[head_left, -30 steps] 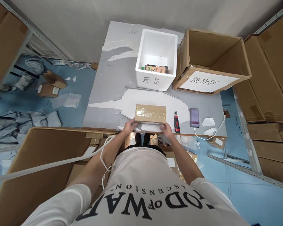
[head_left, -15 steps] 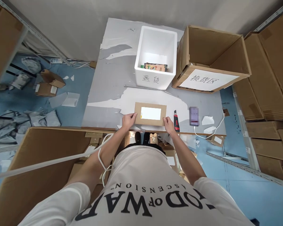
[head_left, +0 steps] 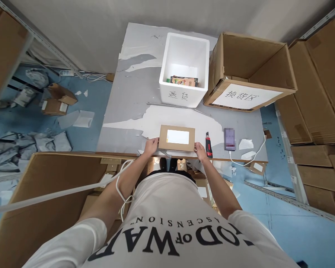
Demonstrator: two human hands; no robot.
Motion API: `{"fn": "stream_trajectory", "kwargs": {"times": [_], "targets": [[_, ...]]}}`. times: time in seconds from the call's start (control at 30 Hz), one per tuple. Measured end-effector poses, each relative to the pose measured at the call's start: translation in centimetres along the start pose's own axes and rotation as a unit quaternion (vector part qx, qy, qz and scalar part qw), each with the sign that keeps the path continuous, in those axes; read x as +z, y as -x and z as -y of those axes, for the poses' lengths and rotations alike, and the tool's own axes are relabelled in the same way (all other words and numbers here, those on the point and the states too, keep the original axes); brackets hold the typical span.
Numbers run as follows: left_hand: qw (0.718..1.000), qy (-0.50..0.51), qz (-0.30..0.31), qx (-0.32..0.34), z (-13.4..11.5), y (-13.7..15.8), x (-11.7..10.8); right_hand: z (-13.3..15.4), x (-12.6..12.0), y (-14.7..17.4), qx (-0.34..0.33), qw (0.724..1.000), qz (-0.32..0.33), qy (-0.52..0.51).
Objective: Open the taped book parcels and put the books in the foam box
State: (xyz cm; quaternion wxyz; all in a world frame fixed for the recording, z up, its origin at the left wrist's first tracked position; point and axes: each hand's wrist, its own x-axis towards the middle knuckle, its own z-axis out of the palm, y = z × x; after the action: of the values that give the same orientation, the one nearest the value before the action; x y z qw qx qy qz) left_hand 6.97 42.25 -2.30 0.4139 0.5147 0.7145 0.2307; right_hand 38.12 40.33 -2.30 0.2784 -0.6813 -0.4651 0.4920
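Observation:
A small brown cardboard box [head_left: 163, 138] with a white label on top is between my hands at the table's front edge. My left hand [head_left: 151, 146] grips its left side, and my right hand [head_left: 200, 150] has its fingers closed at the right side. Just right of my right hand lies a red and black utility knife [head_left: 209, 145]. Beyond it rests a phone [head_left: 229, 139], its screen blurred, with a white cable plugged in.
Toward the back of the table [head_left: 120, 96] stand a white foam box [head_left: 174, 96] holding a few packets and a large open carton [head_left: 247, 96] with a handwritten sign. Torn paper scraps [head_left: 246, 144] lie near the phone. A big open carton [head_left: 58, 182] stands at lower left.
The cardboard box has tilted, so its front side now shows slightly below the top. Both hands have moved a little lower along its sides and still hold it.

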Motion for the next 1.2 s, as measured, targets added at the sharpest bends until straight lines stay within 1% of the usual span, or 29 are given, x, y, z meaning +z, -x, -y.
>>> {"fn": "stream_trajectory", "kwargs": {"times": [0.07, 0.13, 0.23, 0.3, 0.37, 0.43, 0.53, 0.7, 0.77, 0.8, 0.87, 0.97, 1.1, 1.2], "targets": [[1.000, 0.026, 0.009, 0.000, 1.2, 0.5, 0.2, -1.2, 0.0, 0.1, 0.013, 0.999, -0.007, -0.032], [0.999, 0.020, 0.042, 0.018, 2.2, 1.1, 0.3, -2.2, 0.2, 0.3, 0.019, 0.999, -0.007, -0.032], [0.994, -0.001, 0.098, 0.051, 3.0, 1.7, 0.6, -3.2, 0.8, 0.6, 0.012, 0.999, 0.027, -0.025], [0.993, -0.008, 0.106, 0.053, 3.0, 1.9, 0.8, -3.3, 1.3, 0.7, 0.009, 0.998, 0.046, -0.029], [0.993, -0.004, 0.102, 0.051, 2.8, 2.0, 0.9, -2.8, 1.5, 0.9, -0.004, 0.997, 0.058, -0.046], [0.994, 0.014, 0.093, 0.061, 2.2, 2.1, 0.6, -1.8, 1.3, 1.1, -0.034, 0.995, 0.066, -0.066], [0.994, 0.030, 0.056, 0.084, 0.2, 2.2, -0.6, 0.6, 0.2, 1.3, -0.076, 0.993, 0.061, -0.065], [0.994, -0.047, -0.066, 0.073, -4.7, 1.2, -2.6, 5.1, -1.6, 0.5, -0.078, 0.995, -0.012, 0.067], [0.991, -0.076, -0.087, 0.067, -6.0, 0.5, -2.9, 6.1, -1.8, 0.1, -0.075, 0.992, -0.025, 0.101], [0.990, -0.086, -0.088, 0.061, -6.3, 0.2, -2.9, 6.4, -1.8, -0.1, -0.071, 0.991, -0.026, 0.109], [0.991, -0.098, -0.080, 0.049, -6.5, -0.2, -2.7, 6.4, -1.7, -0.3, -0.057, 0.991, -0.020, 0.119], [0.993, -0.095, -0.064, 0.040, -5.8, -0.1, -2.0, 5.6, -1.4, -0.3, -0.037, 0.992, -0.012, 0.119], [0.996, -0.064, -0.053, 0.038, -5.1, 0.6, -1.5, 4.2, -1.1, -0.2, -0.032, 0.996, -0.007, 0.087], [0.997, -0.052, -0.041, 0.037, -5.2, 1.1, -1.5, 3.7, -0.8, -0.3, -0.026, 0.997, -0.011, 0.067]]}}
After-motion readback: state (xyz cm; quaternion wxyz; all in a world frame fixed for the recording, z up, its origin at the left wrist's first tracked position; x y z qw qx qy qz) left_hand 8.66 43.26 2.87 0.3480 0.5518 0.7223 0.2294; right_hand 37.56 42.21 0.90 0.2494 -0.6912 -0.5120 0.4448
